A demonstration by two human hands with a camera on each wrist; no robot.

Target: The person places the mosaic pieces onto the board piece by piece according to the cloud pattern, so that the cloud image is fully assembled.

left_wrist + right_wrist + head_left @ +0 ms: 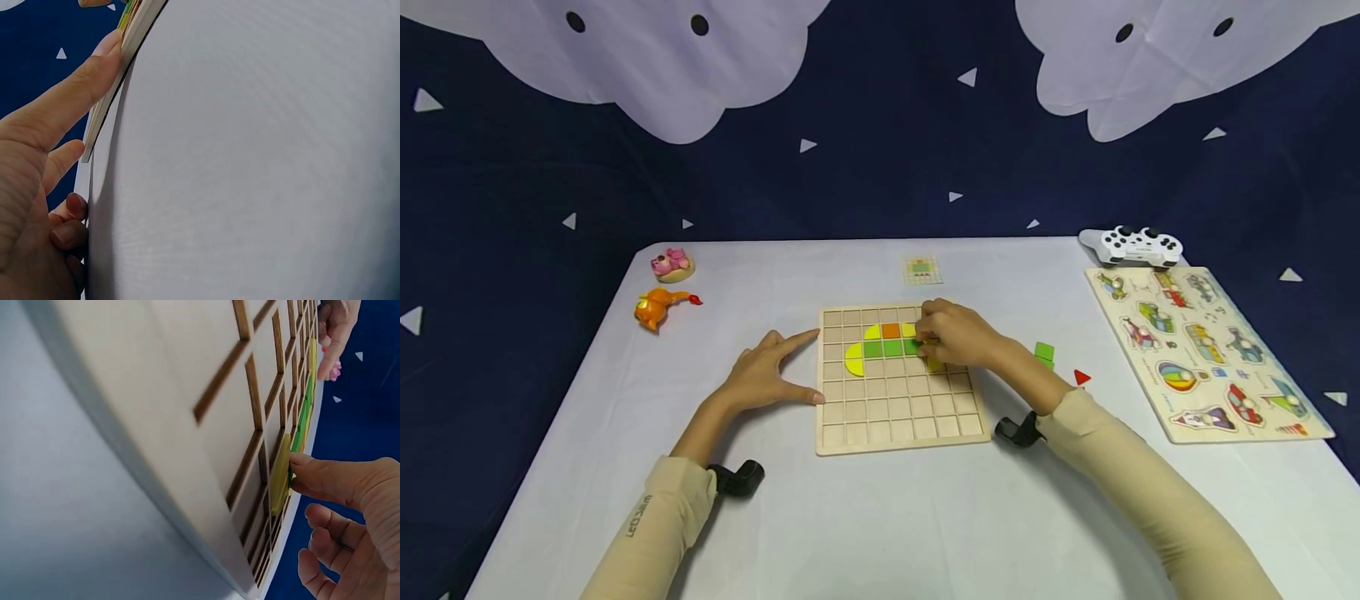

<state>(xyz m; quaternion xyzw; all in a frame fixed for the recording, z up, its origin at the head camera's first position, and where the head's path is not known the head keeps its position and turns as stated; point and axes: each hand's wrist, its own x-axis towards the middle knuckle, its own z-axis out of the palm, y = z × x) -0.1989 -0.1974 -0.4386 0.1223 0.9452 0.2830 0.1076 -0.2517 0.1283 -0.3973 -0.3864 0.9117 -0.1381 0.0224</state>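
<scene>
A wooden grid board (887,433) lies on the table, with a row of green square tiles (883,348), an orange tile (890,331) and yellow rounded tiles (854,360) in its upper part. My left hand (760,375) touches the board's left edge with its thumb and forefinger spread straight. Over the right end of the green row, my right hand (958,333) pinches a small green tile (291,477) between thumb and forefinger, mostly hidden by the fingertips. Right beside them in the right wrist view lies a yellow tile (280,475).
Spare green squares (1044,352) and a red triangle (1082,377) lie right of the board. Behind it is a small pattern card (922,269). A picture puzzle (1210,350) and white game controller (1131,246) stand right, orange (658,308) and pink (673,265) figurines left.
</scene>
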